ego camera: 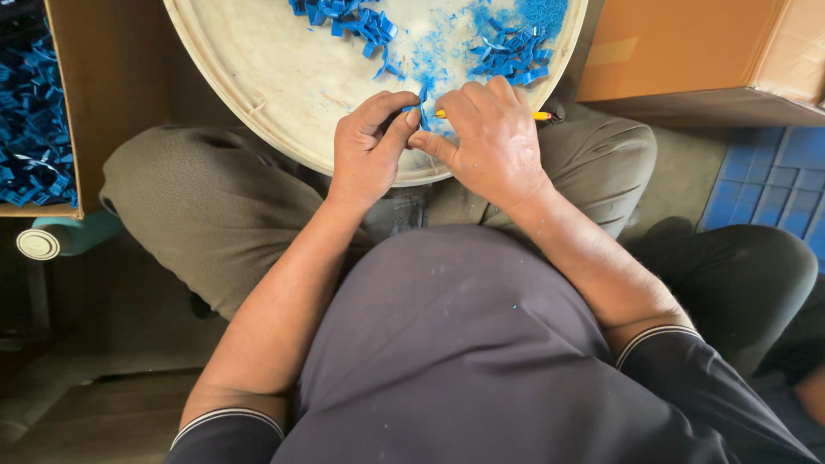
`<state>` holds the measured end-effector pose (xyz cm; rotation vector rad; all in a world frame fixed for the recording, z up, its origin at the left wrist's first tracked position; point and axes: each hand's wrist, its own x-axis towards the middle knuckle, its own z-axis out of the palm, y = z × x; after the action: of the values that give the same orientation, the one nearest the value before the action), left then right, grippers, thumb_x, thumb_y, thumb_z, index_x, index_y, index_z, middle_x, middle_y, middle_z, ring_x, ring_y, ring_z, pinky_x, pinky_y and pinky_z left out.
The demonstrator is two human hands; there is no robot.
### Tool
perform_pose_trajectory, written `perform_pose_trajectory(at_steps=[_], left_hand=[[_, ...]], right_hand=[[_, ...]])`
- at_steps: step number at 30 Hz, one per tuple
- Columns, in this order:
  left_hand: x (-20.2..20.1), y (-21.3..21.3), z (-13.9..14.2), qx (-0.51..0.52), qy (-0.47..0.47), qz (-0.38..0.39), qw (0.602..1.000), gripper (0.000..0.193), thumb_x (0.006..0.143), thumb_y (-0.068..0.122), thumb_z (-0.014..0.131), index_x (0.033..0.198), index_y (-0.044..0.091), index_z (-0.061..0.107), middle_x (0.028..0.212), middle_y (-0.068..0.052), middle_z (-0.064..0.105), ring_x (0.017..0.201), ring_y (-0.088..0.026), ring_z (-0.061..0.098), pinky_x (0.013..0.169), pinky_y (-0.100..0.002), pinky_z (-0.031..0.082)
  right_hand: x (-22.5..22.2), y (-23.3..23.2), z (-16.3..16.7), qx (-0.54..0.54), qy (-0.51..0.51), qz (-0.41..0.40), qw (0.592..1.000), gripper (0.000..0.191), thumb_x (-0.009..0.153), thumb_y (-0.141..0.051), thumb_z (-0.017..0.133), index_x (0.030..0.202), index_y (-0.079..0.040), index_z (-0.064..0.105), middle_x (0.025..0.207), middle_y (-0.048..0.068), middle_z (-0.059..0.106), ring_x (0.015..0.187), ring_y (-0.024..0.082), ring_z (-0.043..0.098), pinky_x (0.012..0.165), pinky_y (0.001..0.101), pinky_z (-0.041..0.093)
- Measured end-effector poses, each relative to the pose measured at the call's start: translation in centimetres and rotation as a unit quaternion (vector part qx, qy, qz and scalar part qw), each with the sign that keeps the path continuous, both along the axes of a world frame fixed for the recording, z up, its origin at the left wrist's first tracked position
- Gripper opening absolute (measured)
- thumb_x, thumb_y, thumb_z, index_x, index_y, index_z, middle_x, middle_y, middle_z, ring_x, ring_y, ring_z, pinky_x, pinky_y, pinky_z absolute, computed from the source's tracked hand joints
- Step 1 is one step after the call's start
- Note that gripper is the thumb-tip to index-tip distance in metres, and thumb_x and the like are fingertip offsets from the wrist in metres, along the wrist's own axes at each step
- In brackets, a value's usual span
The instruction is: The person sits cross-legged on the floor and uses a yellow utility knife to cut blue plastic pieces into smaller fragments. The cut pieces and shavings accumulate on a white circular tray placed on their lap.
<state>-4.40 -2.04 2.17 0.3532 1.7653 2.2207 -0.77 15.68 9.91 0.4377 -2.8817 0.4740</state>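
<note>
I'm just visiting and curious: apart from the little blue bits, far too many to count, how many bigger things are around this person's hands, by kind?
Round tray: 1
Cardboard boxes, left and right: 2
Yellow-handled tool: 1
Blue crate: 1
Total: 5

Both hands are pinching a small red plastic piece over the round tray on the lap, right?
Not red. The head view shows both the left hand and right hand pinching a small blue plastic piece over the round tray on the lap.

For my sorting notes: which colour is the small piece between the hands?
Blue piece, head view.
</note>
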Motion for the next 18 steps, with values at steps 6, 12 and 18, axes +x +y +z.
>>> perform_pose_trajectory(at_steps=[6, 12, 18], left_hand=[[-0.3, -0.5, 0.9, -0.089, 0.112, 0.012, 0.99, 0.013, 0.099, 0.004, 0.07, 0.111, 0.0, 0.071, 0.087, -0.009, 0.064, 0.076, -0.017, 0.059, 0.071, -0.03, 0.048], [-0.4, -0.7, 1.3, -0.11, 0.15, 0.017, 0.982, 0.011, 0.097, 0.002, 0.069, 0.108, 0.001, 0.07, 0.088, -0.011, 0.067, 0.077, -0.022, 0.063, 0.071, -0.032, 0.05], [-0.3, -0.8, 1.0, -0.128, 0.173, 0.019, 0.977, 0.009, 0.097, 0.002, 0.07, 0.106, 0.001, 0.07, 0.087, -0.013, 0.067, 0.078, -0.026, 0.064, 0.072, -0.034, 0.05]], right_hand=[[0.2, 0.0, -0.2, 0.017, -0.014, 0.002, 1.0, 0.042, 0.093, -0.046, 0.081, 0.101, -0.007, 0.066, 0.092, 0.008, 0.059, 0.088, 0.033, 0.053, 0.078, 0.0458, 0.043], [0.2, 0.0, -0.6, 0.048, -0.013, 0.022, 0.999, 0.038, 0.094, -0.044, 0.08, 0.095, -0.01, 0.062, 0.09, 0.007, 0.057, 0.088, 0.032, 0.053, 0.077, 0.0455, 0.042], [-0.1, 0.1, -0.7, 0.071, -0.026, 0.042, 0.996, 0.038, 0.092, -0.043, 0.08, 0.088, -0.011, 0.06, 0.086, 0.004, 0.058, 0.088, 0.03, 0.054, 0.076, 0.0449, 0.041]])
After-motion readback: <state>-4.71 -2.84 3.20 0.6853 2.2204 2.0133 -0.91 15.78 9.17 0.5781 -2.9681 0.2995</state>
